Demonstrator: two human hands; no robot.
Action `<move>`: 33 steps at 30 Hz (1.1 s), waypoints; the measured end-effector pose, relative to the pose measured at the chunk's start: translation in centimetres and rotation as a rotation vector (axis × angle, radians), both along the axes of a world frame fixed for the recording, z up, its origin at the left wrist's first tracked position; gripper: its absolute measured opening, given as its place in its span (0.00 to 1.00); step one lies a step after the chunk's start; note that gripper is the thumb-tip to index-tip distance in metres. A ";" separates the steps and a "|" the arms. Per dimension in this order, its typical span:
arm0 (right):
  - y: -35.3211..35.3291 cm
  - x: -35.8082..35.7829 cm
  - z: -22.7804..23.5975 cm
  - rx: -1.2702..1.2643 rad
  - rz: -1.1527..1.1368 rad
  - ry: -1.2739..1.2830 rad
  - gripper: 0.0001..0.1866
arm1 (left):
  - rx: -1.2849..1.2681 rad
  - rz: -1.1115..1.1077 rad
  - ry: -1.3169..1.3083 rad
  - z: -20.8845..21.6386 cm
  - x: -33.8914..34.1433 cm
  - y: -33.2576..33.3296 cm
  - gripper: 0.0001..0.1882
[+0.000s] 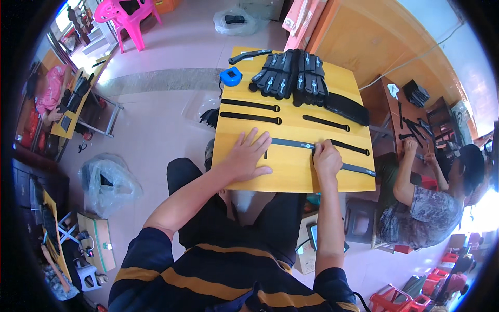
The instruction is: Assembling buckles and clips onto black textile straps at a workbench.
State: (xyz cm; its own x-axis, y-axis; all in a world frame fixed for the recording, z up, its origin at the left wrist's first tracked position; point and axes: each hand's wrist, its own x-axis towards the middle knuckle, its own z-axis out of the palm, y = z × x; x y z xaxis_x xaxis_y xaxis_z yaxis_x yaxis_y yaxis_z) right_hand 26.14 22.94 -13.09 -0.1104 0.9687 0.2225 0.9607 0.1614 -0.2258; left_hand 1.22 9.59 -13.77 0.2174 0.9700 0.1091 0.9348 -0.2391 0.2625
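A long grey strap with a small light printed mark runs across the yellow tabletop. My left hand lies flat with fingers spread, its fingertips at the strap's left end. Closed fingers of my right hand pinch the grey strap near its middle; part of it is hidden under the hand. A black strap with a ringed end lies just beyond that hand. Farther up are two more black straps on the left and one black strap on the right.
Bundled grey straps, a black padded piece and a blue tape measure occupy the table's far part. To the right, another person works at a brown table. A plastic bag lies on the floor at left.
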 end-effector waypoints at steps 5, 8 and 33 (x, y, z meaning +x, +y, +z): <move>-0.1 0.5 0.1 0.013 -0.003 0.034 0.13 | -0.009 0.032 0.026 0.0 -0.6 -0.8 0.48; -1.2 -0.2 1.2 0.083 0.032 0.065 0.15 | -0.024 0.027 0.044 0.1 -0.7 -1.0 0.49; -4.9 0.6 -0.3 -0.174 0.466 -0.118 0.51 | -0.127 0.042 0.075 0.9 -0.5 -0.9 0.49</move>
State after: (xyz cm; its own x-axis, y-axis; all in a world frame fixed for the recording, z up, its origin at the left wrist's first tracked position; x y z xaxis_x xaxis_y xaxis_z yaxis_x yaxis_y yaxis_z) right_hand 26.78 18.09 -13.35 -0.5541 0.8322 0.0220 0.8162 0.5483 -0.1822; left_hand 0.69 8.74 -12.84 0.1794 0.9833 -0.0297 0.9614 -0.1689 0.2171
